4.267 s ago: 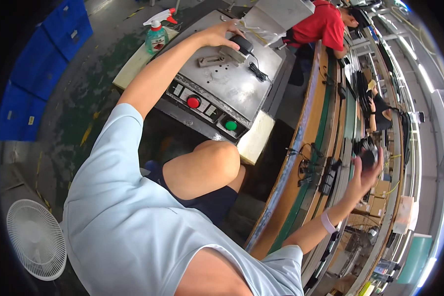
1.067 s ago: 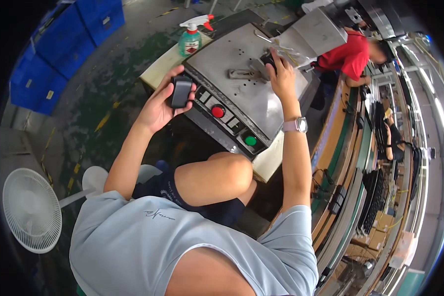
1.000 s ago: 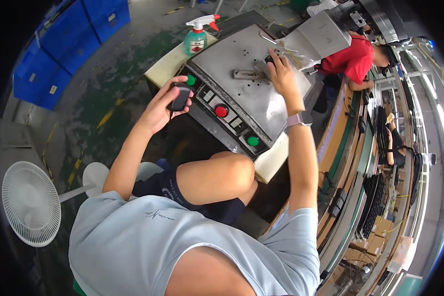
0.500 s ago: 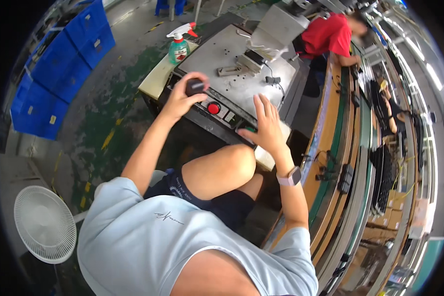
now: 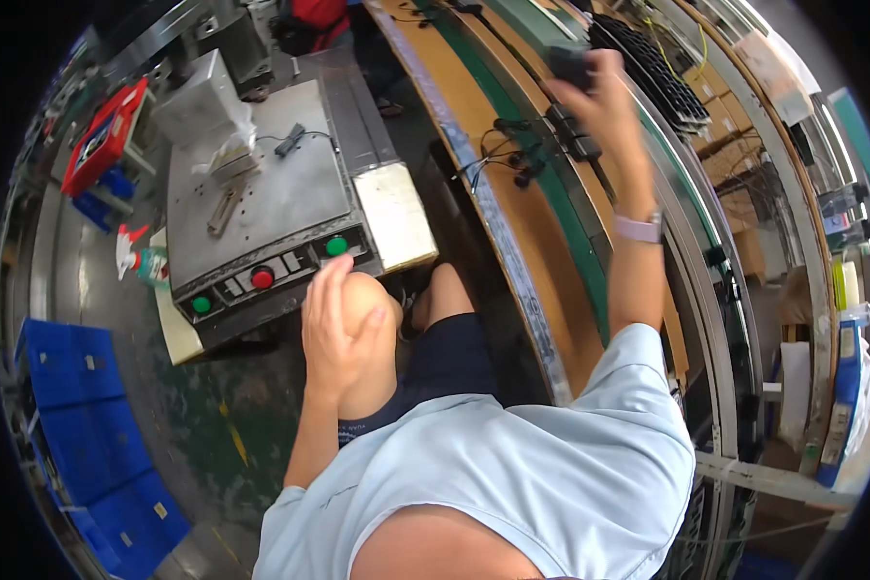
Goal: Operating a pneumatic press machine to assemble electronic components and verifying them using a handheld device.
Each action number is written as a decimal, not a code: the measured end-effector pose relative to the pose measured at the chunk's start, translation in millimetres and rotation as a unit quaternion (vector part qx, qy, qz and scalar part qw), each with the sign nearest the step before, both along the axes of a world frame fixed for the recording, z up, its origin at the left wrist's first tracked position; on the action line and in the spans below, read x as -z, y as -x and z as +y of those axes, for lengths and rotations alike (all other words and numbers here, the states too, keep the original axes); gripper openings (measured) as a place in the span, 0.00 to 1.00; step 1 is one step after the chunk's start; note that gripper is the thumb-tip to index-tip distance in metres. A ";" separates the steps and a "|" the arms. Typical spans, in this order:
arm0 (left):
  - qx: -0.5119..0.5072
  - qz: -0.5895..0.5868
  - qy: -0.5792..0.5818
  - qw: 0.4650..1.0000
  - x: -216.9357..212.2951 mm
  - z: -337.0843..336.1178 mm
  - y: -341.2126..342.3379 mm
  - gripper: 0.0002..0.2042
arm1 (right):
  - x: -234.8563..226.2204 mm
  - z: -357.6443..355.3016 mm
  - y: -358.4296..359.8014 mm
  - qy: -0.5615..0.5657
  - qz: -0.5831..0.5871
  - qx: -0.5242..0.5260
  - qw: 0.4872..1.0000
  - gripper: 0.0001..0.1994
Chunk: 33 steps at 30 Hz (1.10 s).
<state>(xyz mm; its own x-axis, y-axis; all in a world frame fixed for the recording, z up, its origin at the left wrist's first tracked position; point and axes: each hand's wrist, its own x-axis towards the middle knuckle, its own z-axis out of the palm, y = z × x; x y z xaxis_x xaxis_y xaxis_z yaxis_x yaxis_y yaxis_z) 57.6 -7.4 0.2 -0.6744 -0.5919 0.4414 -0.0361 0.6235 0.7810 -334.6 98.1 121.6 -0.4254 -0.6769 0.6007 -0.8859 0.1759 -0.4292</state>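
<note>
My right hand [image 5: 609, 116] reaches out over the conveyor line at the far right, its fingers closed on a dark block-shaped piece [image 5: 570, 66], somewhat blurred by motion. Just below that piece, a black power adapter [image 5: 572, 133] with its cable lies on the line. My left hand [image 5: 329, 333] is held over my knee, close to the machine's front panel, fingers stretched out and nothing in it. The metal-topped machine [image 5: 295, 184] carries a red button [image 5: 262, 277] and two green buttons, one of them [image 5: 336, 246] just beyond my left fingertips.
A small metal fixture [image 5: 226, 208] and a black connector on a cable [image 5: 290, 140] are on the machine top. A spray bottle [image 5: 145, 261] stands left of it. Blue bins [image 5: 77, 377] line the left. Black trays [image 5: 648, 72] sit beyond the conveyor.
My view has turned right. The dark piece, earlier in my left hand over the machine, is now in my right hand above the conveyor. My left hand is now empty near my knee.
</note>
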 end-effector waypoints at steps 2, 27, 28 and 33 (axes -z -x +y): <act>-0.031 -0.078 0.089 0.992 9.0 6.6 0.9 0.26 | -17.1 59.0 56.4 -0.044 0.148 0.185 0.970 0.21; -0.195 0.132 -0.087 0.968 53.7 -263.4 -15.8 0.19 | 18.9 20.5 14.8 -0.037 0.181 0.225 0.957 0.29; -0.174 0.140 -0.054 0.973 57.2 -288.9 -5.2 0.22 | -4.5 12.4 -1.3 0.042 0.194 0.122 0.972 0.30; -0.026 0.036 0.014 0.999 60.4 -355.7 19.9 0.31 | -44.1 -51.4 -58.0 0.131 -0.041 -0.116 0.984 0.25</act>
